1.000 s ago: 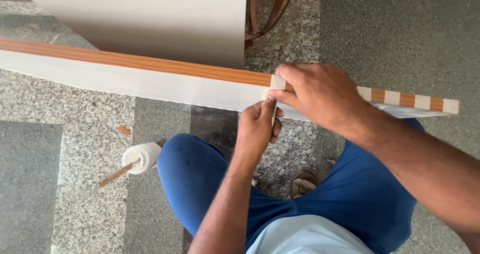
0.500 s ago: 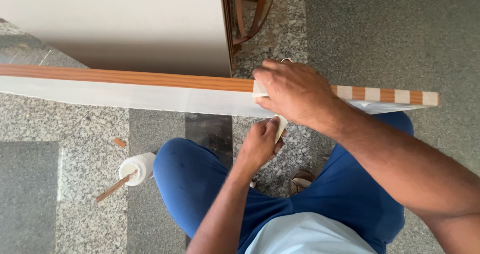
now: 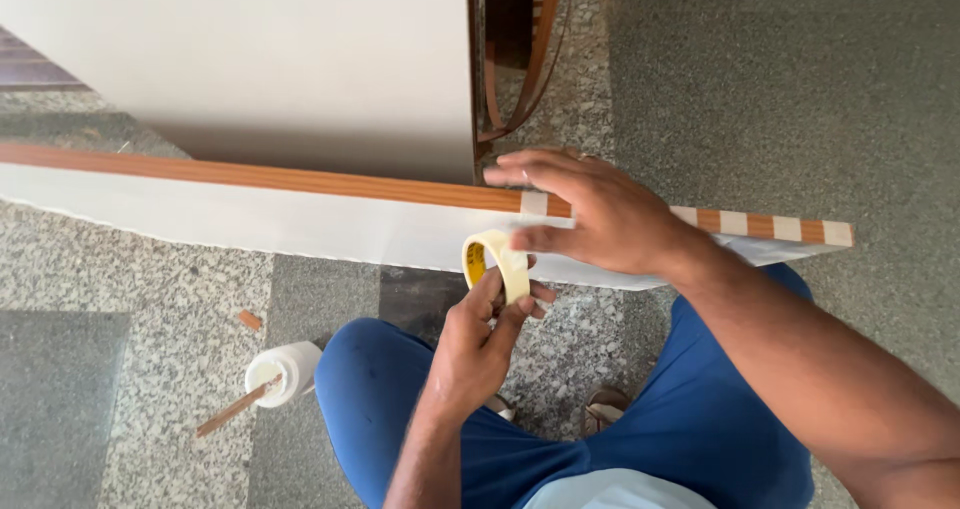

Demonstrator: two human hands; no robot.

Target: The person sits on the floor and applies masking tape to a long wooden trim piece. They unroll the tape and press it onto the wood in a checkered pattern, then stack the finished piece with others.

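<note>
Gripping a roll of tape [image 3: 497, 264], the left hand [image 3: 480, 344] is closing its fingers around the ring just below the white board [image 3: 300, 224]. Right hand [image 3: 600, 214] is lying flat, fingers spread, pressing on the wood-coloured edge strip [image 3: 300, 179] beside a tape patch. Board's right end is reaching out over open grey floor [image 3: 800, 89]. Blue-clad knees are crowding in underneath; a white bottle [image 3: 285, 369] and a stick [image 3: 232, 412] are sitting to the left, well apart from the hands.
</note>
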